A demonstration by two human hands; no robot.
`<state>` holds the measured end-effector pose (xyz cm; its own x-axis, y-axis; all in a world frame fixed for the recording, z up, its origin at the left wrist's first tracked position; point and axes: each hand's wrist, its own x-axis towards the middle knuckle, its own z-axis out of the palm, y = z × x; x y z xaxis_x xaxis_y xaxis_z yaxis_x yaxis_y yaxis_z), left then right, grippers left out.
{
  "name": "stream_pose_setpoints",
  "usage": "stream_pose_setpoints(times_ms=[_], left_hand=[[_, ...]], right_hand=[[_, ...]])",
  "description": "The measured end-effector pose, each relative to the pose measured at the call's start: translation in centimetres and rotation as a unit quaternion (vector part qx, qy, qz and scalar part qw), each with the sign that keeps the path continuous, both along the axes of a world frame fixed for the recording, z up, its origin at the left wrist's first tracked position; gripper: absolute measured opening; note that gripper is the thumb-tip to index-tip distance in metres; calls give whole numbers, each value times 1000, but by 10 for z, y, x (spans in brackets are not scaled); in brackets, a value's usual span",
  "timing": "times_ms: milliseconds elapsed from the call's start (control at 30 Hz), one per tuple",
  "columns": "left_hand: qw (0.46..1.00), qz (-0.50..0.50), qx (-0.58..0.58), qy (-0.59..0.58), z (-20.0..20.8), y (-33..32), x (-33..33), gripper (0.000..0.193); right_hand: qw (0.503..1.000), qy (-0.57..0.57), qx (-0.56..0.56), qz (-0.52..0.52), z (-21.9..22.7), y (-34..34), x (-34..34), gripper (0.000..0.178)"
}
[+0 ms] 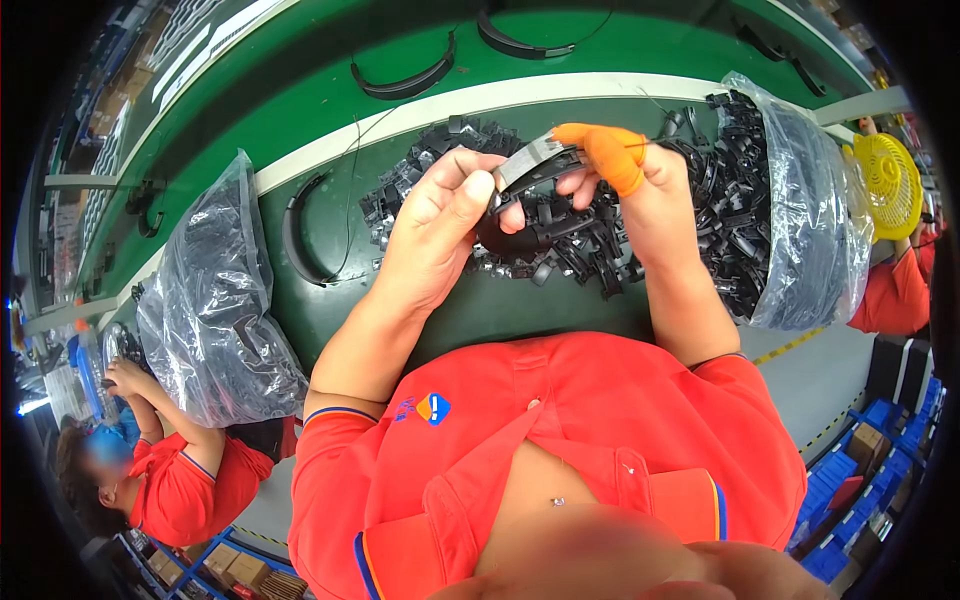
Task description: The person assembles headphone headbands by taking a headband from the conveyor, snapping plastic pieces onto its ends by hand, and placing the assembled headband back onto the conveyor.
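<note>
In front of my chest, above the green table (390, 335), I hold a black headphone headband with a silvery metal strip (530, 163) along its curve. My left hand (440, 215) pinches one end between thumb and fingers. My right hand (650, 190), with orange coverings (608, 150) over some of its digits, grips the other end. Part of the band is hidden behind my fingers. Beneath both hands spreads a loose pile of small black plastic parts (600, 255). Another black headband (295, 232) with a thin wire lies on the table, left of my left hand.
Clear plastic bags stand on both sides; the right bag (815, 210) spills black parts, and the left bag (215, 310) holds dark contents. Beyond a white rail (540, 92), headbands (405, 82) lie on a green surface. A co-worker (190, 480) sits left. A yellow fan-like object (890, 185) is right.
</note>
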<state>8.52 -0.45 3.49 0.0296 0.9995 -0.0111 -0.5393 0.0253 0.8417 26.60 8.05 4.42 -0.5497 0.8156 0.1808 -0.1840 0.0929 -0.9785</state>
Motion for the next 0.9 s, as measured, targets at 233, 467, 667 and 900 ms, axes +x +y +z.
stream_pose_setpoints(times_ms=[233, 467, 667, 900], left_hand=[[999, 10, 31, 24, -7, 2, 1, 31], [989, -28, 58, 132, -5, 1, -1, 35], [977, -6, 85, 194, -5, 1, 1, 30], [902, 53, 160, 398, -6, -2, 5, 22]], right_hand=[[955, 181, -226, 62, -10, -24, -10, 43], [951, 191, -229, 80, -3, -33, -20, 46], [969, 132, -197, 71, -6, -35, -17, 47], [996, 3, -86, -25, 0, -42, -20, 22]])
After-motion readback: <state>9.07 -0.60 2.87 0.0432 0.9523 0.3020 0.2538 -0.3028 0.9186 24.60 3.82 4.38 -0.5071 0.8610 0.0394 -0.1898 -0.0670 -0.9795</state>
